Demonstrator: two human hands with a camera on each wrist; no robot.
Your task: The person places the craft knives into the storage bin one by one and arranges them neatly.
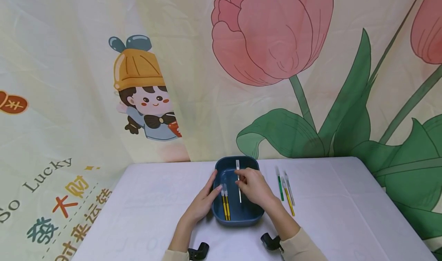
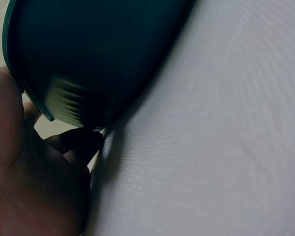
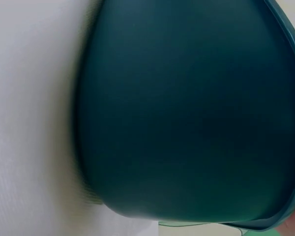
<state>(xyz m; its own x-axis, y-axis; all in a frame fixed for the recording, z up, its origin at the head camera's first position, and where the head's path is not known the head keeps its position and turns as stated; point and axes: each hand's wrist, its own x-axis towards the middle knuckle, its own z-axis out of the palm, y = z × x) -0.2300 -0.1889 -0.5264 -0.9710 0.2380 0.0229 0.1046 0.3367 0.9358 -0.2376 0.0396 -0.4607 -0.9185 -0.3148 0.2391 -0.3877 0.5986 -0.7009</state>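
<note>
1. The white pen [image 1: 239,194] is slim and straight, with a paler, broader upper end and a narrow lower part; fine details are too small to read
2. The tray [image 1: 246,213] is dark blue and deep, with rounded corners and a raised rim, and stands on the white-covered counter [image 1: 155,199]
3. Two yellow pens [image 1: 228,209] with clear upper ends lie side by side along the tray's left side
4. The head view alone shows the pens, including a green pen [image 1: 280,186], a yellow pen [image 1: 289,201] and a grey pen [image 1: 289,188] on the counter to the right of the tray
5. The left wrist view shows fingers bent against the outside of the tray wall, a part the head view hides; the right wrist view is nearly filled by the tray's smooth outer wall, and the white pen cannot be seen there
6. The left hand [image 1: 203,201] grips the tray's left edge, thumb at the rim, near the two yellow pens
7. The right hand [image 1: 255,188] reaches over the right rim, its thumb and index finger pinching the white pen, which lies lengthwise within the tray's outline, its lower end extending below the fingers; whether it touches the tray floor cannot be told
</note>
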